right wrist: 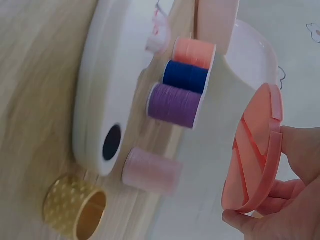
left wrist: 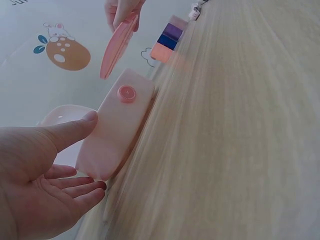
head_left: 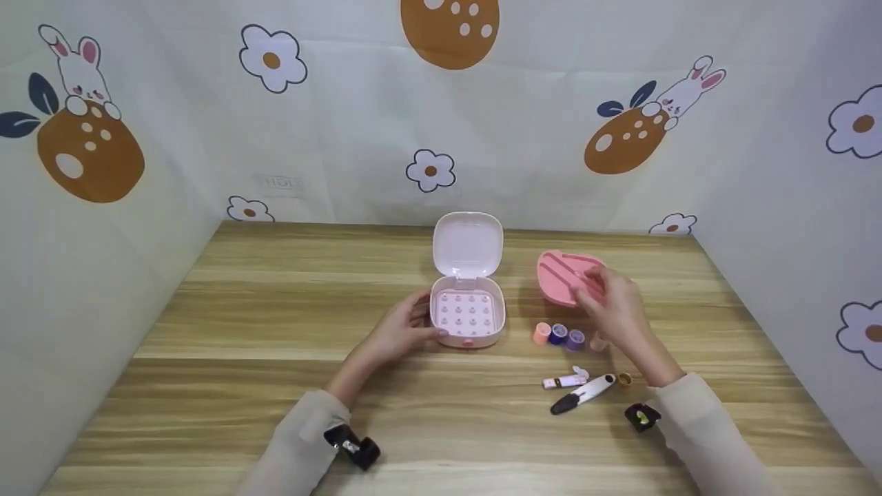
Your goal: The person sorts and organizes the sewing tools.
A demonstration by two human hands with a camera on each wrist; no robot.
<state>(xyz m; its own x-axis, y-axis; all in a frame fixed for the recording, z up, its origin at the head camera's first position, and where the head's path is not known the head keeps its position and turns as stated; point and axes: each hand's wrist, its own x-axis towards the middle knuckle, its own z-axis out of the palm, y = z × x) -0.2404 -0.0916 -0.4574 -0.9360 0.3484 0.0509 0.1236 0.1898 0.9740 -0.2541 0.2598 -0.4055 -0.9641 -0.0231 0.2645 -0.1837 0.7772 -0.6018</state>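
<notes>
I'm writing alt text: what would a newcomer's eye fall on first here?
Probably the open box mid-table, its pale lid raised behind and the left hand at its left side. Next, the pink tray right of it, held in the right hand; nearer the viewer, peach, blue and purple spools stand in a row.

A pale pink box stands upright, its rounded lid hinged open behind it. Small motifs pattern the box's floor, and a round button (a deeper pink) marks its front. Right of the box, a rounded coral-pink tray with long recesses is held aloft, tilted.
</notes>
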